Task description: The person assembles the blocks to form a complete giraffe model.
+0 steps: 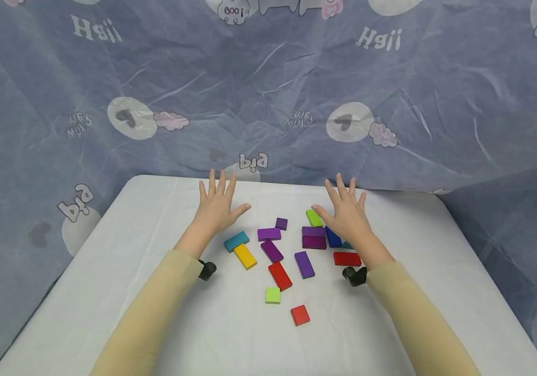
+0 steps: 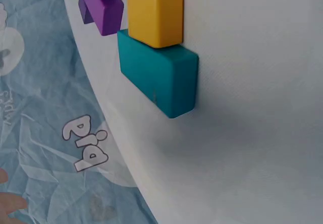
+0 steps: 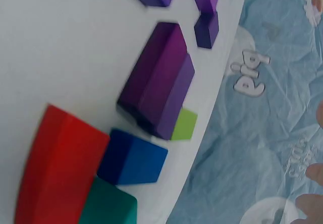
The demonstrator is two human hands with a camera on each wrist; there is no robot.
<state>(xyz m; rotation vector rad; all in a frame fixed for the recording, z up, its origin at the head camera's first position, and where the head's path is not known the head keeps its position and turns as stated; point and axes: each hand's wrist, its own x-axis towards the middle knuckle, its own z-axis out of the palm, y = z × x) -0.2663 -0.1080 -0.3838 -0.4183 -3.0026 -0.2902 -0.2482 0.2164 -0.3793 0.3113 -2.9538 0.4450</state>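
Both hands are spread with straight fingers and hold nothing. The left hand (image 1: 215,209) is nearest a teal block (image 1: 236,241), against which a yellow block (image 1: 245,256) lies. Beside the right hand (image 1: 347,213) are a lime block (image 1: 314,218), a blue block (image 1: 333,237) and a red block (image 1: 347,259). A teal-green block (image 3: 112,204) is partly hidden by the right arm in the head view. Two purple blocks (image 1: 313,242) lie together left of the blue one. Only fingertips (image 2: 11,203) of the left hand show in the left wrist view.
Between the hands lie several more purple blocks (image 1: 272,251), a long red block (image 1: 279,275) and a lime square block (image 1: 273,295). A small red block (image 1: 300,315) lies nearest the front. The white table (image 1: 122,250) meets a printed blue-grey cloth (image 1: 268,78) at its back edge.
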